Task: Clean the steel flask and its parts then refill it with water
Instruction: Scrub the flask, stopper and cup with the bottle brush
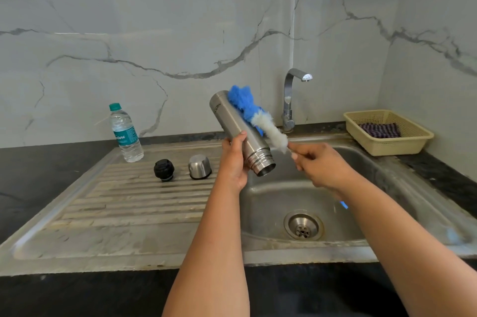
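My left hand (233, 163) grips the steel flask (238, 130) around its lower body, tilted with the open threaded mouth pointing down toward the sink basin (361, 187). In my right hand (318, 161) I hold the handle of a bottle brush (254, 115). Its blue and white bristles lie against the flask's outer side. The black stopper (164, 169) and the steel cup lid (199, 167) stand on the ribbed drainboard (129, 200) to the left. A plastic water bottle (125, 133) with a green cap stands at the drainboard's back left.
A chrome tap (290, 99) rises behind the basin, with no water running. A cream plastic basket (413, 137) holding a dark striped cloth (379, 130) sits on the black counter at the right. The drain (303, 226) lies in the basin's middle. Marble walls close the back and right.
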{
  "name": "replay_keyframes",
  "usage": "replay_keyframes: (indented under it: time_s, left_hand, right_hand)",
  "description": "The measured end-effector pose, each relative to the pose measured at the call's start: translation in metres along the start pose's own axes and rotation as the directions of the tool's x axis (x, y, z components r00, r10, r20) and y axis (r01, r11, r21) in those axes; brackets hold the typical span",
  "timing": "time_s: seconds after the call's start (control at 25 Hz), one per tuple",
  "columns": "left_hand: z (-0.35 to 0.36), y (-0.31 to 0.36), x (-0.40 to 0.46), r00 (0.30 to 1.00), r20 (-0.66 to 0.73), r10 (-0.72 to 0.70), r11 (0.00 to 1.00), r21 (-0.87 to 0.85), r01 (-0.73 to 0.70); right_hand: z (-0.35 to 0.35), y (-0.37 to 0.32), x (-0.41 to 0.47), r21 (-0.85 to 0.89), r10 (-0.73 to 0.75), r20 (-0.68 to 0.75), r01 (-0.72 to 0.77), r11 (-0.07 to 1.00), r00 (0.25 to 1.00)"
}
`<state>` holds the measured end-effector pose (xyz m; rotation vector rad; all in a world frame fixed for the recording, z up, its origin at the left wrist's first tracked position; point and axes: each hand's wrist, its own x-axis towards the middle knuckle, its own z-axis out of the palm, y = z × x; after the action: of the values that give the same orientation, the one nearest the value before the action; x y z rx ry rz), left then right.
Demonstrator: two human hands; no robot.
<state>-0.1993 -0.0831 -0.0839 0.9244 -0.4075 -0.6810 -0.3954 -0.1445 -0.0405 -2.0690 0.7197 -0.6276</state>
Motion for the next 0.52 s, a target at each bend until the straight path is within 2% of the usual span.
replay_keyframes:
  time_s: [0.08,0.2,0.4,0.52]
  left_hand:
    - [-0.005,0.002,0.0,1.0,0.006,0.015,1.0,-0.007,-0.015]
    - [-0.013,0.008,0.005,1.0,-0.01,0.013,0.998,-0.057,-0.013]
    - [0.0,0.002,-0.011,0.998,0.05,-0.024,0.992,0.126,0.018]
    - [0.004,0.006,-0.013,0.998,0.06,-0.016,0.996,0.09,0.011]
  right_hand:
    - [-0.003,0.012,-0.034,-0.018,-0.018,0.042,0.018,1.0,0.999]
    - [-0.013,0.027,-0.083,0.162,0.063,0.115,-0.082,0.983,0.991]
    - [-0.002,0.011,-0.026,0.303,0.153,0.028,-0.154,0.94,0.988]
    - [0.009,0.001,-0.007,0.367,0.149,0.022,-0.146,0.919,0.989]
